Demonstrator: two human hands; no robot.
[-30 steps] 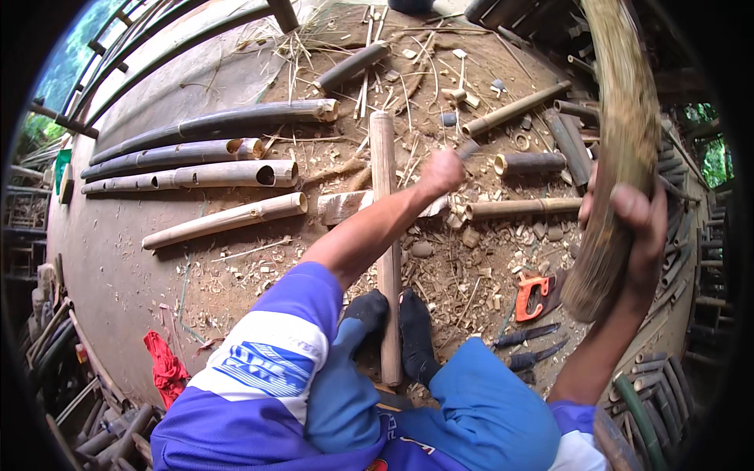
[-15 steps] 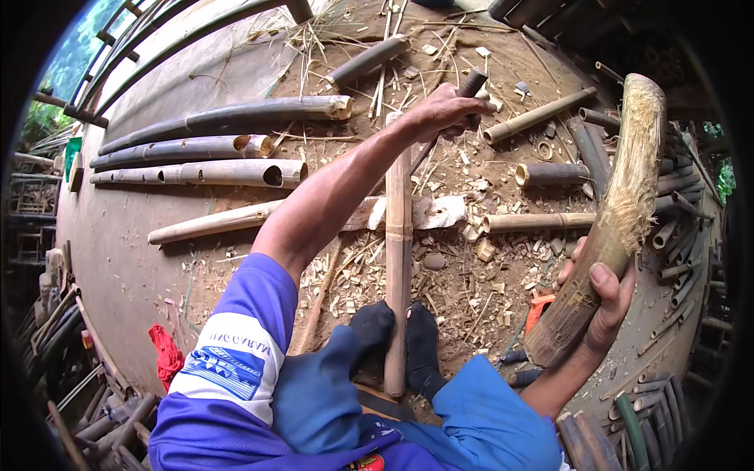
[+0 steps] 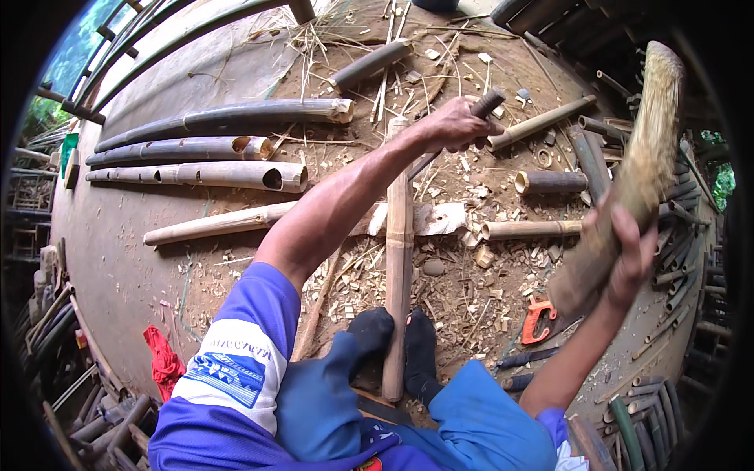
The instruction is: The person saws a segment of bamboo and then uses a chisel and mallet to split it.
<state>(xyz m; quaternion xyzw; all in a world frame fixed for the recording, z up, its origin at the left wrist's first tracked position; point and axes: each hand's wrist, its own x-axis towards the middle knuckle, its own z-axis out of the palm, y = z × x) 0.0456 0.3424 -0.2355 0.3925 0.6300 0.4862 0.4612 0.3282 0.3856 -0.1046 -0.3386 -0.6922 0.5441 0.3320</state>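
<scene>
A pale bamboo tube (image 3: 399, 267) lies on the floor, its long axis running straight away from the seated person, near end between the feet. The left foot (image 3: 372, 331) and right foot (image 3: 420, 341) flank it closely, probably to stop it rolling. It appears to rest across a pale wooden block (image 3: 441, 220), which likely props up its far half.

Right of the tube's far end, the left hand (image 3: 459, 125) has its grip curled around the handle of a dark tool (image 3: 488, 103). The thin blade slants down and left toward the tube, seemingly to bring its tip there; whether they touch is unclear.

Well right of the tube, the right hand (image 3: 631, 235) wraps its grip, thumb showing, around a thick, blurred wooden club (image 3: 653, 137). It is held toward the lower end, perhaps leaving the frayed head free. The club's axis tilts up and right, head pointing away from the person.
</scene>
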